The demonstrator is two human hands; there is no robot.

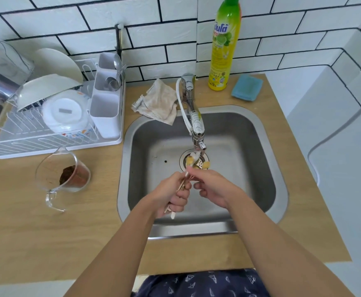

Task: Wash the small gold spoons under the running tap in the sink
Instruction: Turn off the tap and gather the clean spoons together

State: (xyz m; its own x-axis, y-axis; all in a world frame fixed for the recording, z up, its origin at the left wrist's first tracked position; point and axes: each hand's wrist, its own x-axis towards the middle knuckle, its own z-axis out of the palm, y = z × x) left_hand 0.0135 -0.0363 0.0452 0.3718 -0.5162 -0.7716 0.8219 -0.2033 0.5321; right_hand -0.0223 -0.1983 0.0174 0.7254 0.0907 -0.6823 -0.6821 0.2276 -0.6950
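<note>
Over the steel sink [267, 146], my left hand [173, 194] grips a bundle of small gold spoons [190, 161] by their handles. The bowls of the spoons point away from me and sit just under the spout of the chrome tap [193, 116], above the drain [184, 157]. White handle ends stick out below my left fist. My right hand [211, 187] is beside the left one, its thumb and forefinger pinching the spoons near their necks. Water at the spout is hard to make out.
A dish rack [53, 129] with plates, a bowl and a cutlery caddy stands on the left of the wooden counter [25, 221]. A glass measuring jug [66, 174] with brown powder sits near it. A rag [158, 101], a soap bottle [223, 43] and a blue sponge [247, 87] lie behind the sink.
</note>
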